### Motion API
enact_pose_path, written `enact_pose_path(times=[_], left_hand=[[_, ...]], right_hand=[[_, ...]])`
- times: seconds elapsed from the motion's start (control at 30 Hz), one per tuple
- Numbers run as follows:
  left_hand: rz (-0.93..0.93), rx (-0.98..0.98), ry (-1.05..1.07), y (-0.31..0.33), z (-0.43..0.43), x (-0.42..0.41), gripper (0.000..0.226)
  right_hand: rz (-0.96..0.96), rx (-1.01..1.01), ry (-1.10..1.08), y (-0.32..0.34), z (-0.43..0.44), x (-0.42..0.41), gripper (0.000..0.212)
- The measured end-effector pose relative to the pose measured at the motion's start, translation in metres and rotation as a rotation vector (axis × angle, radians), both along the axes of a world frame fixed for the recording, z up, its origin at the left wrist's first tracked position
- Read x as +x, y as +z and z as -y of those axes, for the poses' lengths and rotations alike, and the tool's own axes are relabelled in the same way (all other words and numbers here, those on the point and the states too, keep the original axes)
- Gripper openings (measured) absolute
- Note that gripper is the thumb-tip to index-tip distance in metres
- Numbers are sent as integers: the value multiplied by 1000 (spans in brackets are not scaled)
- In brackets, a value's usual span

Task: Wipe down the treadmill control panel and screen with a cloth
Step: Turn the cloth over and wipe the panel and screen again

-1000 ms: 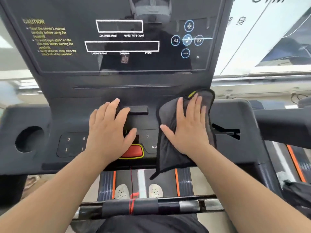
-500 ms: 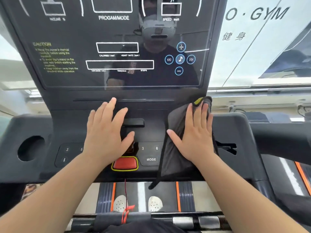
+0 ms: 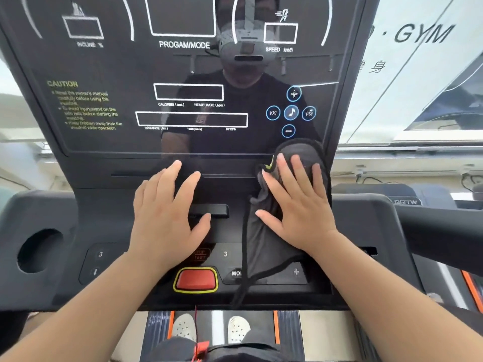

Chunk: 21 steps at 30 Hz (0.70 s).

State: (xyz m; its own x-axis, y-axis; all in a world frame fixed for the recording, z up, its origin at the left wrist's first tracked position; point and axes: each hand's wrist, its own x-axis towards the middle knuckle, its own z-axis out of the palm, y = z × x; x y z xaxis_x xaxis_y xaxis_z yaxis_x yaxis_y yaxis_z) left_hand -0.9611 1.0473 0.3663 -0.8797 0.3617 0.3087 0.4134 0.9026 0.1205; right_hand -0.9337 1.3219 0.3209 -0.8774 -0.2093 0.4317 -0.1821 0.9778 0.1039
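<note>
Bright gym windows and a white banner reading "GYM" (image 3: 423,35) fill the background behind a dark treadmill console.

From the head view, the glossy screen (image 3: 104,61) takes up the upper half of the console, printed with boxes marked PROGAM/MODE, SPEED, CALORIES and DISTANCE, a yellow CAUTION note at its left side, and a cluster of round blue music buttons (image 3: 291,112) toward its right side. Below it lies the control panel (image 3: 104,259), with number keys, a red stop button (image 3: 196,280) ringed in yellow at its lower middle, and a round cup hole (image 3: 39,250) near the console's left edge.

The left hand (image 3: 167,218) lies flat and spread on the middle of the console, fingers (image 3: 172,171) released, holding nothing, their tips reaching just below the screen's lower edge. The right hand (image 3: 298,207) presses a dark grey cloth (image 3: 264,246) against the console's right part, fingers spread flat on it rather than clenched. The cloth's top overlaps the screen's lower right corner; its lower part drapes over the right-hand keys, a corner hanging past the panel's front edge.

Beneath the console, two white shoes (image 3: 236,329) stand on the belt (image 3: 156,333).
</note>
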Motion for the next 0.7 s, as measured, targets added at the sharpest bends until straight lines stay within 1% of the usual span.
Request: enact_pose_path(times=[0.17, 0.33, 0.43, 0.53, 0.6, 0.7], left_hand=[[-44, 33, -27, 9, 0, -12, 69], [-80, 74, -16, 29, -4, -28, 72], [-96, 77, 9, 38, -12, -34, 74], [-114, 31, 5, 46, -22, -36, 78], [-127, -11, -10, 48, -28, -37, 80], [-127, -59, -17, 47, -35, -38, 81]], right_hand=[[-75, -54, -209, 27, -5, -31, 96], [-173, -67, -281, 87, 3, -74, 97], [-188, -44, -251, 113, 13, -92, 93], [-183, -26, -219, 120, 14, -95, 91], [-165, 17, -154, 110, 11, -89, 87], [-137, 85, -37, 78, 3, -68, 79]])
